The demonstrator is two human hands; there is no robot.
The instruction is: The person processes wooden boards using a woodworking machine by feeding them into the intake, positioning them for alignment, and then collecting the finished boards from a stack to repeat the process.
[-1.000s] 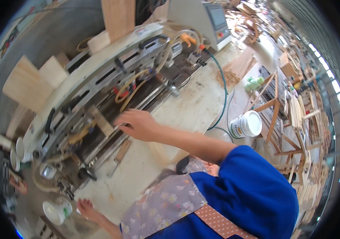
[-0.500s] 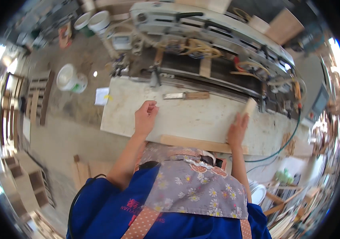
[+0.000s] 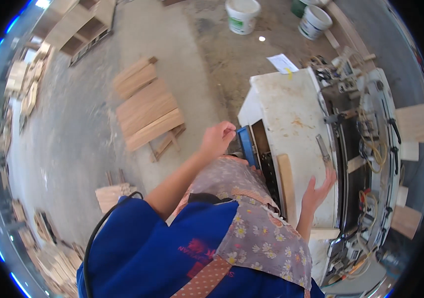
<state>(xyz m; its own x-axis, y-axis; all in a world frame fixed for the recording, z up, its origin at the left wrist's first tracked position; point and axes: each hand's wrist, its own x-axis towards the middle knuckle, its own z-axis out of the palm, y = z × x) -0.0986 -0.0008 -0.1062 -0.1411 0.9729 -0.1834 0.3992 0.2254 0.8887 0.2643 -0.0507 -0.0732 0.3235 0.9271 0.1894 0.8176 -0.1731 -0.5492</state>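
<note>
Lying on the worktop (image 3: pixel 284 107): flat-bladed tool (image 3: pixel 322 147); wooden strip (image 3: pixel 286 184), along the edge. Right hand (image 3: pixel 318 191): grip apart, fingertips near the tool's handle. Left hand (image 3: pixel 218 139): fingers curled beside blue panel (image 3: pixel 246 145); whether clamped, cannot tell.

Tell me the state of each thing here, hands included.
Left hand, fingers curled, grip unclear
Right hand, open, fingers spread
Drawer, pulled open
Tool, lying on table
Wood strip, lying at table edge
Green-labelled bucket, upright, lidless
Paper, sticking out past table end
</note>
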